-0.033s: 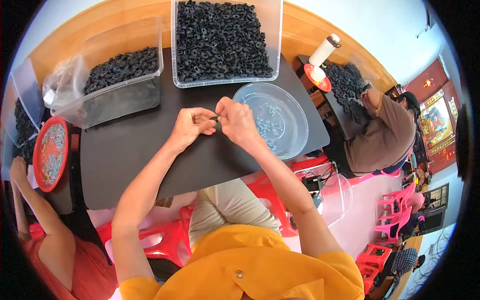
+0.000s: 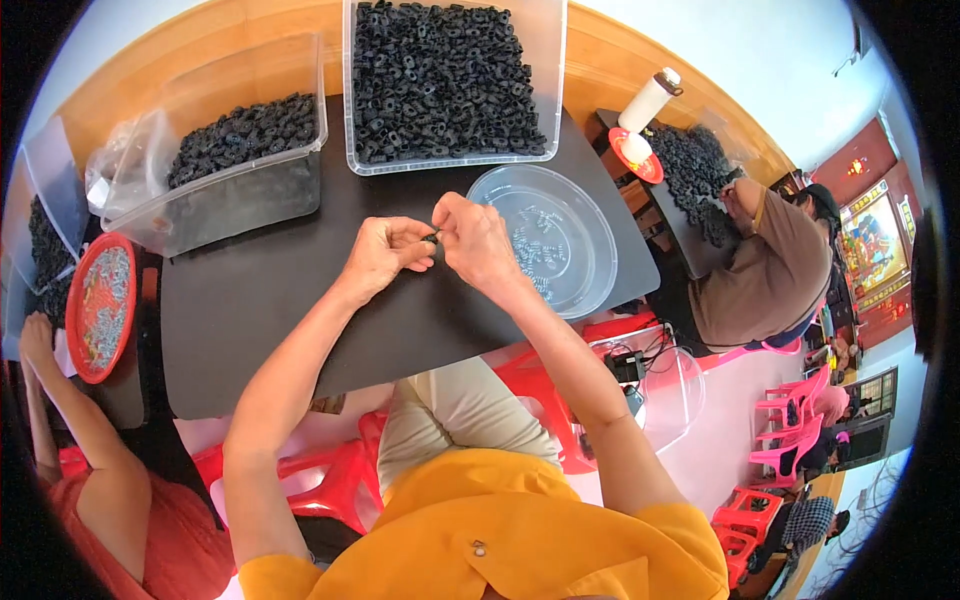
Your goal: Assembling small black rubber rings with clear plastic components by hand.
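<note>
Head camera view, looking down at a person in a yellow shirt (image 2: pixel 480 530) seated at a dark brown table (image 2: pixel 260 340). Both bare hands meet above the table, around its middle. The left hand (image 2: pixel 380 258) pinches a small dark part (image 2: pixel 431 238) between thumb and fingertips, with its fingers bent. The right hand (image 2: pixel 480 245) is just beside it, fingers curled inward toward the same part; its fingertips are partly hidden, so I cannot tell whether they grip it too. The part is too small to make out its shape.

Just to the right of the right hand is a round clear bowl (image 2: pixel 588 225) with small shiny pieces (image 2: pixel 540 255) scattered inside. Beyond the hands, at the table's far side, is a clear plastic tub (image 2: pixel 550 60) heaped with black parts (image 2: pixel 445 85). To its left, a second clear tub (image 2: pixel 245 215) holds more dark pieces (image 2: pixel 240 140), with a clear plastic bag (image 2: pixel 150 155) at its left end.

At the far left, a red tray (image 2: pixel 92 374) of silvery pieces (image 2: pixel 108 300) is near the arms of a co-worker in a red top (image 2: pixel 150 530). On the right, another person in a brown shirt (image 2: pixel 770 275) leans over a pile of black pieces (image 2: pixel 690 180), near a white bottle (image 2: pixel 645 100) and a red plate (image 2: pixel 652 172). Pink chairs (image 2: pixel 790 450) are farther off.
</note>
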Demonstrator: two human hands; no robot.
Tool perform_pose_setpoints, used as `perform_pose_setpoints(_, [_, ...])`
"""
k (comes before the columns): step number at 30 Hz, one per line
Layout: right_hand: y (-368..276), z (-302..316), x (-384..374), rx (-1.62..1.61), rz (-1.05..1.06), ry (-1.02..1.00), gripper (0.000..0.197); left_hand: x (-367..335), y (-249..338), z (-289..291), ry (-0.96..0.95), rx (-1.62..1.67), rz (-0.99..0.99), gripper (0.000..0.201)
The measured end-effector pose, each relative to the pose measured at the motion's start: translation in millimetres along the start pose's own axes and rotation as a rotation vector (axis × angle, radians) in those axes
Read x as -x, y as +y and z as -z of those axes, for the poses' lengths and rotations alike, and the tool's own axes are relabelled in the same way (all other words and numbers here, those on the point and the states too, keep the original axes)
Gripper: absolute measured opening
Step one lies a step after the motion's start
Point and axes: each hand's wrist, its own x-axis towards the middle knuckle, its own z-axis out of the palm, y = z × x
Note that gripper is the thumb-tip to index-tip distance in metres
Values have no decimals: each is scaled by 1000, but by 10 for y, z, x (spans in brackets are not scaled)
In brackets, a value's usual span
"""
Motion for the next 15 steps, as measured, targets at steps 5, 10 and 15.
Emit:
perform_pose_setpoints(5, [-47, 14, -8, 70, 4, -35, 9, -9, -24, -18, -28, -6, 37, 16])
perform_pose_setpoints(10, [-133, -74, 66, 117, 102, 23, 25, 7, 25, -59, 28, -175, -28, 8])
perform_pose_setpoints(15, [-179, -146, 143, 168, 156, 43, 30, 37, 66, -67, 12, -75, -25, 3])
